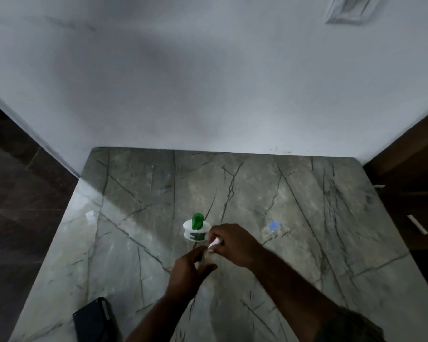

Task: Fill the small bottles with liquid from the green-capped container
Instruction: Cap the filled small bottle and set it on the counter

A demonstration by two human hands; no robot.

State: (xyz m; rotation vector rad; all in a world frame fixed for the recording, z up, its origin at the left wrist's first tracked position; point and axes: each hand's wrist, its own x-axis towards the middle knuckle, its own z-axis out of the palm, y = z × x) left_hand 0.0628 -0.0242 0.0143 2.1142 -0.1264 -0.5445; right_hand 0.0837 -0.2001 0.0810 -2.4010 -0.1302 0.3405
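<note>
holding small clear bottle [206,258] in l hand [187,272], fingers clamped round it, bottle mostly hidden. r hand [234,244] pinches white cap [214,243] just above bottle mouth, blurred. container [195,229] w/ green cap upright on marble table [307,218], just behind hands. dark object [94,319] cut off at bottom edge.

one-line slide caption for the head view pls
Both hands work a small clear bottle beside the green-capped white container.
</note>
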